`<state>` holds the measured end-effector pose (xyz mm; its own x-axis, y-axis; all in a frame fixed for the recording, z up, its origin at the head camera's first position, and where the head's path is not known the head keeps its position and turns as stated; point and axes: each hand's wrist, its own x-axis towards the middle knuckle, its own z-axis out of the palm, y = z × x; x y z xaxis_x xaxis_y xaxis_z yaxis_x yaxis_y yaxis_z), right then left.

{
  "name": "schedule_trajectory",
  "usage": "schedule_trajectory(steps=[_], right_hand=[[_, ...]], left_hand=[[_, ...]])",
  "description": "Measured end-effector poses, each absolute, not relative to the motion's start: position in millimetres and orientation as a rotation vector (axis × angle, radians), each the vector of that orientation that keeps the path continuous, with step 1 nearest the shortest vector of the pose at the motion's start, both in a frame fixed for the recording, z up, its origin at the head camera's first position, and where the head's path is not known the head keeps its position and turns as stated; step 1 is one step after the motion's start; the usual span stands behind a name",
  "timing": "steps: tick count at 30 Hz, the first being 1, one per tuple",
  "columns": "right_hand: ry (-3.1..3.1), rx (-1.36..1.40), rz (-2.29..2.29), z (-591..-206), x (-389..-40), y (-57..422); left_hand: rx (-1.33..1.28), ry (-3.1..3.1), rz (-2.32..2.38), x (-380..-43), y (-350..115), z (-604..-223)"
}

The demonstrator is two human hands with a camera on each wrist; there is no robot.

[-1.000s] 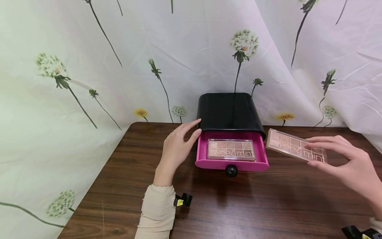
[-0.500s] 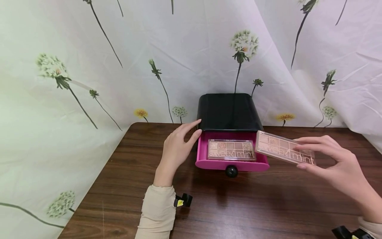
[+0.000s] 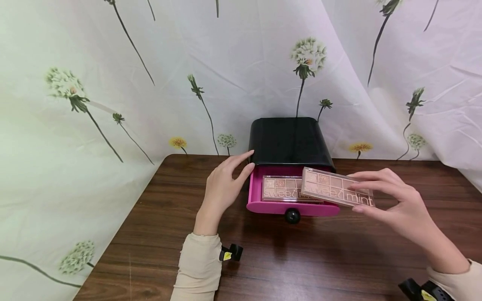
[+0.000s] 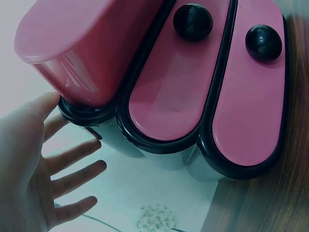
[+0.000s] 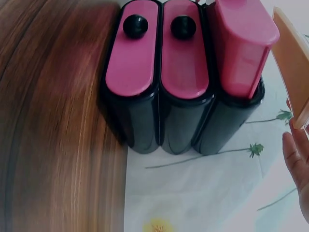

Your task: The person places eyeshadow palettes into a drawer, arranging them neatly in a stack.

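A black cabinet (image 3: 290, 142) stands on the table, its pink top drawer (image 3: 260, 207) pulled out. Inside the drawer lies an eyeshadow palette (image 3: 279, 189) with a clear lid marked "sweet mint". My right hand (image 3: 399, 198) pinches a matching eyeshadow palette (image 3: 335, 188) by its right end, thumb below and fingers above. The held palette tilts down to the right and overlaps the drawer's right half, partly hiding the other palette. My left hand (image 3: 224, 182) has its fingertips at the cabinet's upper left side; in the left wrist view its fingers (image 4: 72, 183) are spread.
Two closed pink drawers with black knobs, a middle drawer (image 4: 169, 92) and a bottom drawer (image 4: 251, 106), sit below the pulled-out one. A black knob (image 3: 292, 215) sticks out from the top drawer's front. The dark wooden table (image 3: 301, 267) meets a dandelion-print cloth (image 3: 226, 83) behind the cabinet.
My right hand has moved left with its palette, from right of the drawer to over the drawer's right half. My left hand and the cabinet have stayed in place.
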<state>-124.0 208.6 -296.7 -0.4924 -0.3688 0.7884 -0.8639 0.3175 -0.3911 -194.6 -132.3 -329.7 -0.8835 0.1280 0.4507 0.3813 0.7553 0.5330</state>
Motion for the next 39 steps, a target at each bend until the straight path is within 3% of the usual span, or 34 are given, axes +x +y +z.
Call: schedule_trajectory(steps=[11,20,39], right_hand=[[-2.002,1.143,1.105,-307.8,-139.0,192.1],[-1.985,1.204,1.118,-294.2,-135.3,167.8],[-2.152,1.125,1.065,-300.8,-145.3,156.0]], left_hand=[[-0.391,-2.562,-0.898,-193.3,-131.9,-327.9],[-0.386,-2.57,-0.898,-193.3,-131.8,-328.2],[-0.383,-2.568,-0.904,-193.5,-132.0,-328.4]])
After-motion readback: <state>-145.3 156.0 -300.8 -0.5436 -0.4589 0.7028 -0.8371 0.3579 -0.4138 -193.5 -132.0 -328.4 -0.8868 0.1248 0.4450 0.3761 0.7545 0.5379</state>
